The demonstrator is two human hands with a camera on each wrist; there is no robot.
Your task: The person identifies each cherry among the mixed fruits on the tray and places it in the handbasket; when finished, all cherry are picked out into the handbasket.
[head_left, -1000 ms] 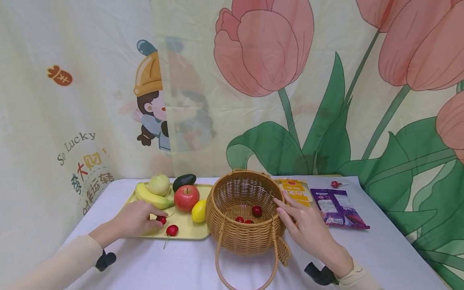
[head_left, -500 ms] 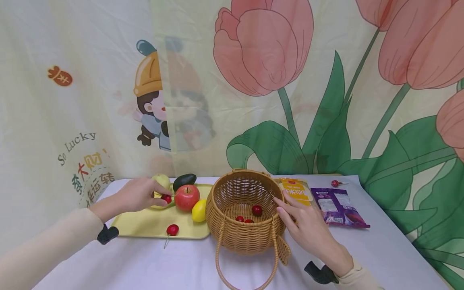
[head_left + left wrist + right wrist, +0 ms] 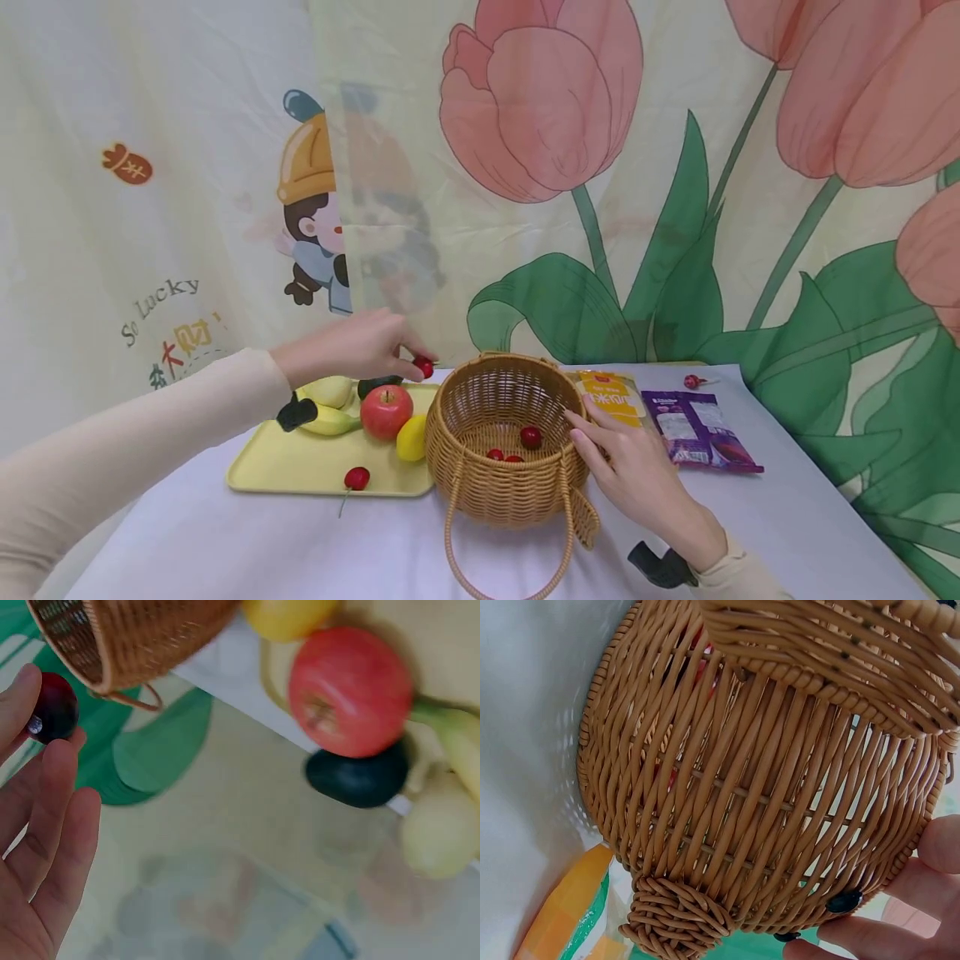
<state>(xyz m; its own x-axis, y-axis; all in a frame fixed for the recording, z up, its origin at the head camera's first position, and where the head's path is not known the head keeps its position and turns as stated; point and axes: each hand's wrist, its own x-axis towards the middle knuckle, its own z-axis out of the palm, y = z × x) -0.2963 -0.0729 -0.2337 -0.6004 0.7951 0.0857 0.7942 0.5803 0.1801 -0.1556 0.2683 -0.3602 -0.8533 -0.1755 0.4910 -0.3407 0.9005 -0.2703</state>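
Observation:
My left hand (image 3: 367,346) pinches a dark red cherry (image 3: 423,367) between thumb and fingertips, raised behind the apple and left of the basket's rim. In the left wrist view the cherry (image 3: 56,709) sits at the fingertips. A round wicker basket (image 3: 502,500) stands upright with its handle hanging toward me. Inside lie a cherry (image 3: 531,437) and two more, partly hidden by the front rim. My right hand (image 3: 637,479) rests its fairly straight fingers on the basket's right rim. Another cherry (image 3: 357,478) with a stem lies at the front of the yellow tray (image 3: 285,467).
On the tray are a red apple (image 3: 386,412), a lemon (image 3: 412,439), a banana (image 3: 330,422), a pale round fruit (image 3: 327,391) and a dark oval fruit (image 3: 358,778). Right of the basket lie a yellow packet (image 3: 611,396), a purple packet (image 3: 701,433) and a lollipop (image 3: 694,382).
My left hand has lifted the cherry from the tray, carrying it up and rightward toward the basket. The right hand keeps its place at the rim.

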